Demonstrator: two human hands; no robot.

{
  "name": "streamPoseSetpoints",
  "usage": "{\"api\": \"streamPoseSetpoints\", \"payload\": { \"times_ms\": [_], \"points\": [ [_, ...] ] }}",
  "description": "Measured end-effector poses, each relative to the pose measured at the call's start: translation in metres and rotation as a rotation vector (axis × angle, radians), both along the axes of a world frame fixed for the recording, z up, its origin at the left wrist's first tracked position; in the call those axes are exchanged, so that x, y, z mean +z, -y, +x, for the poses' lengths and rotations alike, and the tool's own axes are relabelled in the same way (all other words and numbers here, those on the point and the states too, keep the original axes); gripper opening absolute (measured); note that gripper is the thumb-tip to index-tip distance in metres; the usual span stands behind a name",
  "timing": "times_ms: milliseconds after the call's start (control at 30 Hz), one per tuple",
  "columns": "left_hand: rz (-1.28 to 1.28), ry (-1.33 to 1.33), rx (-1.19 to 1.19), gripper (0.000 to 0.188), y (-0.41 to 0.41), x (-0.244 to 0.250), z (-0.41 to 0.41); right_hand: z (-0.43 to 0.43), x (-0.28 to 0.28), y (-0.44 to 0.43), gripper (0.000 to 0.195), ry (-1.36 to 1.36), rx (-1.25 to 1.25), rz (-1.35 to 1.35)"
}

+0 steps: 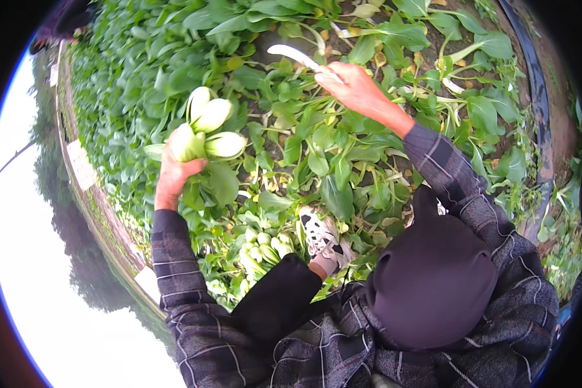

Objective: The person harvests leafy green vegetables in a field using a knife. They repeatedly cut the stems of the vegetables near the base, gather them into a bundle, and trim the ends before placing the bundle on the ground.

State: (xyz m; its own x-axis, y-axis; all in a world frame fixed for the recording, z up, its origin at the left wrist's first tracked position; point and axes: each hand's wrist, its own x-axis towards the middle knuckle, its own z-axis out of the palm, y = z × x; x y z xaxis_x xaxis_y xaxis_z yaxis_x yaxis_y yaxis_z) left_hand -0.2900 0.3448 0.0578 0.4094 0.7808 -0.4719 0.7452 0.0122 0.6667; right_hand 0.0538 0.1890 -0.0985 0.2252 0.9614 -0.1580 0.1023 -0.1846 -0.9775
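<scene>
Several heads of bok choy [213, 115] are bunched in my left hand [174, 162], with their pale cut bases turned up and away from me. Their leaves hang down below my fingers. My right hand [351, 87] grips a knife by its handle. The curved pale blade [293, 52] points left, over the plants and bare soil. Between my feet and my left arm, a pile of bok choy heads [264, 250] lies on the ground, bases showing.
Dense standing bok choy [140, 72] fills the upper left. Loose leaves [339, 194] cover the soil ahead of my shoe [322, 237]. A dark plastic strip [533, 82] runs along the right. Part of another person [70, 22] shows at the top left.
</scene>
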Motion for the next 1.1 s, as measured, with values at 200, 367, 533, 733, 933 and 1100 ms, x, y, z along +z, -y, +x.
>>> {"api": "streamPoseSetpoints", "payload": {
  "times_ms": [200,367,533,733,933,1100],
  "points": [
    [-0.107,0.196,0.329,0.066,0.084,0.082,-0.071,-0.005,0.026,0.047,0.021,0.067,0.017,0.123],
    [-0.058,0.282,0.529,0.056,0.190,0.083,-0.162,-0.005,0.045,0.091,0.019,0.163,0.086,0.050],
    [-0.011,0.234,0.771,0.048,0.298,0.070,-0.214,0.027,0.046,0.129,0.023,0.368,0.105,0.033],
    [0.015,0.256,1.043,0.044,0.404,0.005,-0.271,0.052,0.051,0.170,0.022,0.434,0.161,-0.073],
    [0.183,0.196,1.178,0.046,0.463,-0.042,-0.242,0.083,0.027,0.201,0.022,0.429,0.157,-0.084],
    [0.383,0.093,1.229,0.076,0.483,-0.125,-0.164,0.096,0.008,0.219,0.021,0.382,0.134,-0.153]
  ]
}}
